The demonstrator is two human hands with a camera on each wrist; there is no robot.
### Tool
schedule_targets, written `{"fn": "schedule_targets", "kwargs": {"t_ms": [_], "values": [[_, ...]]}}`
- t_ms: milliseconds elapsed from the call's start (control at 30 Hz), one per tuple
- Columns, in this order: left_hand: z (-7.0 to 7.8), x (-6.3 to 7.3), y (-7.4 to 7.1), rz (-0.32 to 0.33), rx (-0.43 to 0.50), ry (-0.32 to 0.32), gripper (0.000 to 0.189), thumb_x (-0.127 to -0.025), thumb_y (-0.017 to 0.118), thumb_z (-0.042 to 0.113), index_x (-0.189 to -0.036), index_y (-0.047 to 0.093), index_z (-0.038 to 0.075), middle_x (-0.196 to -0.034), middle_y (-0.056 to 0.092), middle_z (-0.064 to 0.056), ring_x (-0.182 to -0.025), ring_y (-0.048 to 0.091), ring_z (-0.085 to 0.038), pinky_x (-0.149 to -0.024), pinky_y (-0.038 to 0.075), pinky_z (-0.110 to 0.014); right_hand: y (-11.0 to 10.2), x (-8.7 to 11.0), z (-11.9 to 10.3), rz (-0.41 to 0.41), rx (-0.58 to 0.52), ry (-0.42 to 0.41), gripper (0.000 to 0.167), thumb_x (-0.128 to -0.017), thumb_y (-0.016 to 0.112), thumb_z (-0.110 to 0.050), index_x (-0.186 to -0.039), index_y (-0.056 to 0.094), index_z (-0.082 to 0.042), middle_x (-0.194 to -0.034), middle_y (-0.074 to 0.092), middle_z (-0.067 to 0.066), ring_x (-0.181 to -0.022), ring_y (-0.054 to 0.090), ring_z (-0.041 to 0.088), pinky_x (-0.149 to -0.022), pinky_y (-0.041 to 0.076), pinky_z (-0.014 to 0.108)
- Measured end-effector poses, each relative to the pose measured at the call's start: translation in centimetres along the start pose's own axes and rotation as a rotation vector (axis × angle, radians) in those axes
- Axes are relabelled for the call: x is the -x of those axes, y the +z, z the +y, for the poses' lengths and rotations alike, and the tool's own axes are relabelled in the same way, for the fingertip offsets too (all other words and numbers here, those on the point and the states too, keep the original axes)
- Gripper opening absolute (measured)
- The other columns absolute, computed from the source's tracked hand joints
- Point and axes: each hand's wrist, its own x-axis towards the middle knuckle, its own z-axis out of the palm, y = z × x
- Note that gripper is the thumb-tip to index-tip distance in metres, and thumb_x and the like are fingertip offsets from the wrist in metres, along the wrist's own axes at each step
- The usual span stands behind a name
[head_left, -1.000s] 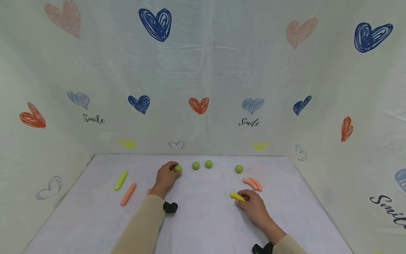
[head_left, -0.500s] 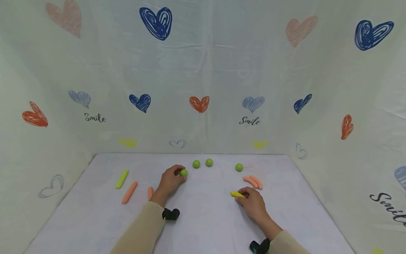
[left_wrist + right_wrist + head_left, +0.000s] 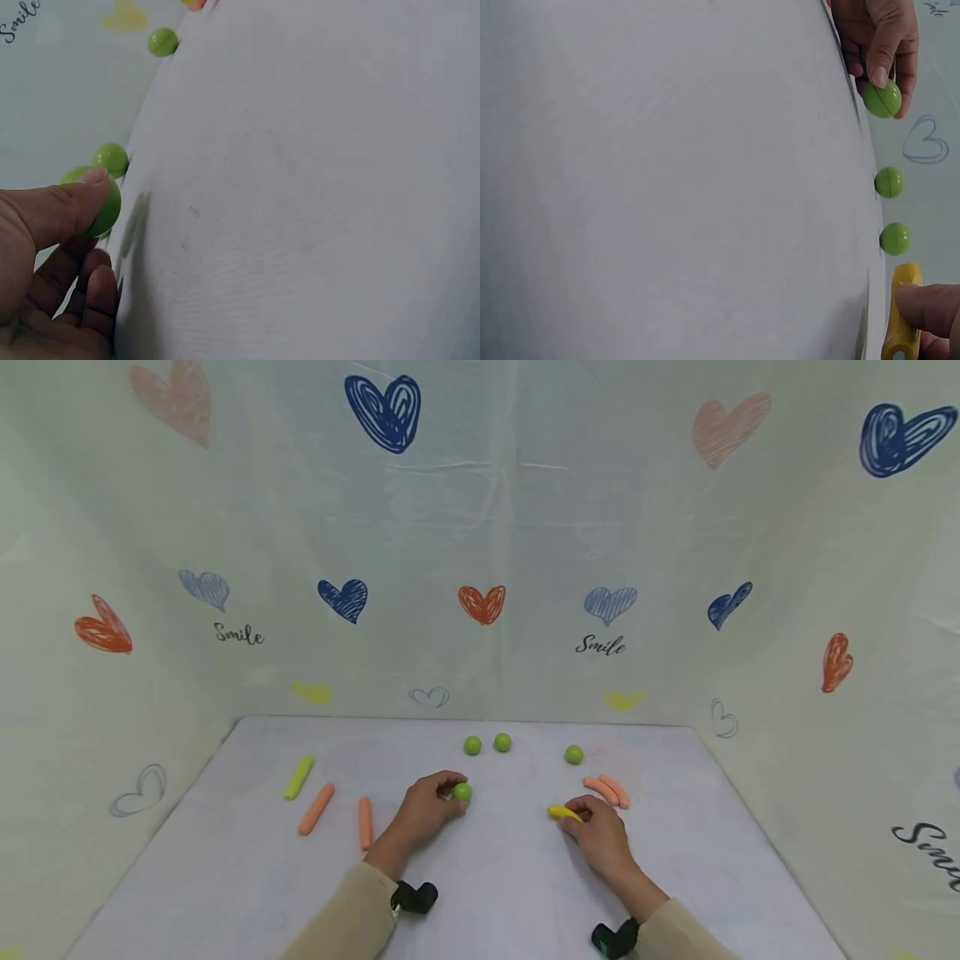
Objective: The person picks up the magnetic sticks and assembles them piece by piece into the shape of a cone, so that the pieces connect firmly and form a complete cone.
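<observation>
1. Standing here, I see the left hand (image 3: 427,814) with a green ball (image 3: 462,792) pinched between thumb and fingers, the gap just as wide as the ball.
2. That ball sits near the middle of the white bench (image 3: 480,893); whether it touches the surface I can't tell.
3. At about three o'clock from it, the right hand (image 3: 602,842) pinches a small yellow piece (image 3: 564,812) by one end, thumb and fingers nearly together on it, its free end pointing to about ten.
4. Taking twelve as the far edge, a second ball (image 3: 472,745) lies at twelve from the pinched one, and a third ball (image 3: 502,742) close to it at about one.
5. A fourth ball (image 3: 573,754) lies at twelve from the yellow piece.
6. At two from the yellow piece, near the right hand, two small sausages lie side by side, one nearer the middle (image 3: 600,790) and one farther out (image 3: 615,790).
7. At nine from the left hand lie a short orange stick (image 3: 365,822), near the wrist, and a longer orange stick (image 3: 317,809) beyond it; a green stick (image 3: 299,777) is out at about ten.
8. Behind the bench hangs a pale sheet (image 3: 540,552) printed with hearts.
</observation>
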Motion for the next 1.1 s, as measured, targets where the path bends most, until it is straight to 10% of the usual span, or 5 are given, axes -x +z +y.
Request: {"fn": "schedule_targets", "kwargs": {"t_ms": [567, 1100], "values": [[0.7, 2.0, 2.1, -0.053, 0.026, 0.047, 0.037, -0.090, 0.083, 0.013, -0.125, 0.076, 0.018, -0.120, 0.070, -0.002, -0.101, 0.059, -0.017, -0.088, 0.052, -0.036, 5.5, -0.2, -5.0, -0.072, -0.146, -0.031, 0.017, -0.092, 0.079, -0.010, -0.108, 0.074, -0.006, -0.101, 0.074, 0.005, -0.093, 0.065, 0.017, -0.080, 0.054, 0.032], [0.6, 2.0, 2.3, -0.047, 0.022, 0.083, 0.039, -0.088, 0.084, 0.011, -0.125, 0.076, 0.017, -0.117, 0.071, -0.002, -0.094, 0.056, -0.016, -0.081, 0.048, -0.031, 6.5, 0.3, -5.4, -0.075, -0.108, -0.080, 0.017, -0.090, 0.081, -0.013, -0.104, 0.074, -0.006, -0.098, 0.075, 0.004, -0.090, 0.065, 0.017, -0.081, 0.055, 0.039]]}}
